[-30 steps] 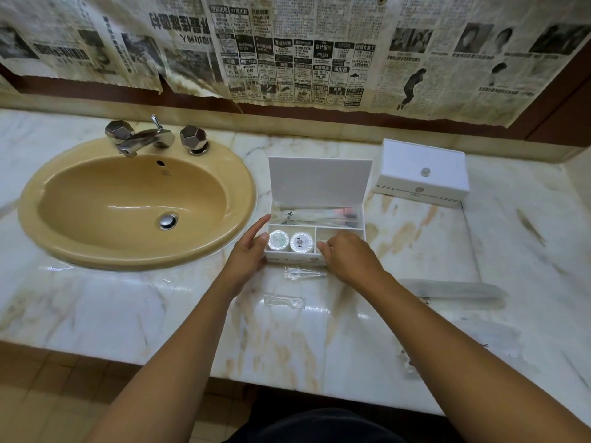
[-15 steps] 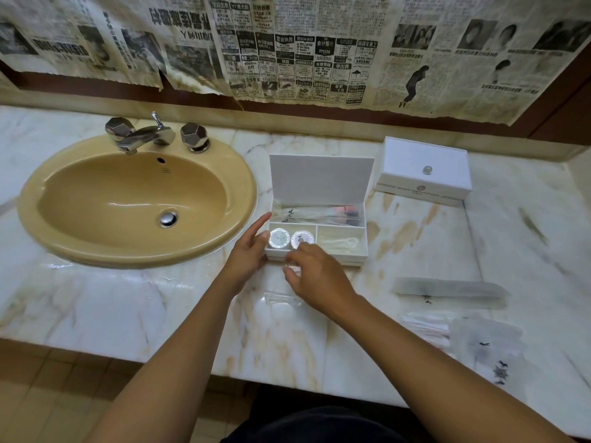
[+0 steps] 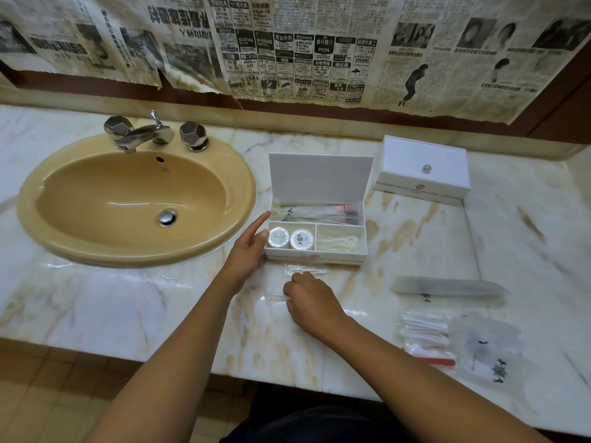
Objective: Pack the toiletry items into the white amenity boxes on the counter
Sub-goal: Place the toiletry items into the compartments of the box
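An open white amenity box (image 3: 319,258) stands on the marble counter, lid upright. Its back slot holds wrapped long items (image 3: 319,212). The front left cell holds two round soaps (image 3: 290,238); the front right cell holds a clear packet (image 3: 339,243). My left hand (image 3: 248,251) rests against the box's left side, fingers apart. My right hand (image 3: 311,302) lies on the counter in front of the box, fingertips pinching a small clear packet (image 3: 274,296). Another clear packet (image 3: 305,269) lies between that hand and the box. A second, closed white box (image 3: 422,171) sits at the back right.
A tan sink (image 3: 134,199) with chrome taps (image 3: 153,132) fills the left. At the right lie a long frosted packet (image 3: 447,287), a packet of cotton buds with a red strip (image 3: 427,337) and frosted sachets (image 3: 489,346). Newspaper covers the wall.
My right hand has drawn back from the box's front cells toward me and now closes on a clear packet on the counter. My left hand has stayed at the box's side.
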Demonstrator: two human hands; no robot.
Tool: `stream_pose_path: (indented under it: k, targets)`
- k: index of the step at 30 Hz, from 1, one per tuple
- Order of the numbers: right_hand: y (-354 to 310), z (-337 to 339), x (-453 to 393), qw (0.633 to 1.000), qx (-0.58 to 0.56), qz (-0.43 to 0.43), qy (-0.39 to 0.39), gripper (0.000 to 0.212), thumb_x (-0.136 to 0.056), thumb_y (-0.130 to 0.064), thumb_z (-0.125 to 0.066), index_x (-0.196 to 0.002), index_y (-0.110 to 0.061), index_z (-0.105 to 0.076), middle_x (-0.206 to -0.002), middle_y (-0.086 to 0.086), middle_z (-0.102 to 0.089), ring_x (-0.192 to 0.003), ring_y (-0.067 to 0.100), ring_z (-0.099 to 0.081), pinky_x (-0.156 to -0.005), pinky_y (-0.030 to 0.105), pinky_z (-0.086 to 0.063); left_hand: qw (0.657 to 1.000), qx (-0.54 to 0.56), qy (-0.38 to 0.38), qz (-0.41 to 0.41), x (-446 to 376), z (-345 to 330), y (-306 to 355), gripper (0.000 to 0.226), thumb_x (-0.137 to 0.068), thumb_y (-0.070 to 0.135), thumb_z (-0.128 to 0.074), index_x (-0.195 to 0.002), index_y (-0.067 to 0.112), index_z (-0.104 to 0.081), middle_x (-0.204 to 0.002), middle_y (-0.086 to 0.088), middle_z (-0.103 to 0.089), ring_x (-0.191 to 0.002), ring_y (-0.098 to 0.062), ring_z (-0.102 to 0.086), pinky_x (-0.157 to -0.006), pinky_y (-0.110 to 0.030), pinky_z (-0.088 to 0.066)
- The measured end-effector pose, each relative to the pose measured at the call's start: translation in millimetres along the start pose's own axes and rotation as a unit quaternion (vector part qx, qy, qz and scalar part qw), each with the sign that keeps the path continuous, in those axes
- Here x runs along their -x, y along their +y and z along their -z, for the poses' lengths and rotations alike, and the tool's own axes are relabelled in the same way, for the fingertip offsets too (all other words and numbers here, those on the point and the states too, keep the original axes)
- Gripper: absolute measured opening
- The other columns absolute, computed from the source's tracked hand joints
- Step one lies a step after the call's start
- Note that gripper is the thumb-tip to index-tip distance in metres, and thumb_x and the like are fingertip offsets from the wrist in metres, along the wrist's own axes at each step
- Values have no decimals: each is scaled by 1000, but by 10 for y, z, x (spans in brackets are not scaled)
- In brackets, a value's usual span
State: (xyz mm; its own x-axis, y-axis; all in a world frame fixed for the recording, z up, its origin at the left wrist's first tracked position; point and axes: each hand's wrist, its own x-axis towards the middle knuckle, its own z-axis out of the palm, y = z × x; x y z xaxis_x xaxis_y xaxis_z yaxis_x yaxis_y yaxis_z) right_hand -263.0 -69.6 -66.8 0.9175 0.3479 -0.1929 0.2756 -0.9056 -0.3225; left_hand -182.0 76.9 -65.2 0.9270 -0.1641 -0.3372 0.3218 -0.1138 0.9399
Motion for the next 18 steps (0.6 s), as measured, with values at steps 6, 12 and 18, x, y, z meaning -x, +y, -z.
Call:
stream_pose_path:
  k: [6, 12, 18]
  targets:
    - [25, 0, 9, 1000, 0, 0, 20, 24, -85, -4, -46, -101, -5, -63, -104, 13, -60, -101, 32, -49, -72, 35, -33, 1000, -2, 4, -1, -19, 2, -12, 39, -104, 30, -43, -117, 65, -54, -85, 21, -42, -83, -3, -42, -76, -23, -42]
    - [90, 124, -32, 993, -53, -13, 100, 11, -74, -8, -57, -80, -7, -67, -85, 8, -63, -88, 31, -56, -72, 38, -45, 1000, 5, -1, -7, -23, 5, -24, 37, -104, 31, -45, -122, 62, -54, -99, 8, -45, -94, -16, -44, -78, -27, -42]
    - [327, 571, -182, 966, -111, -70, 221, 6, -75, -6, -65, -80, -7, -68, -82, 8, -63, -84, 30, -56, -73, 39, -45, 1000, 4, 3, -5, -8, 5, -13, 36, -104, 31, -45, -124, 60, -54, -95, 0, -44, -87, -16, -42, -75, -24, -43]
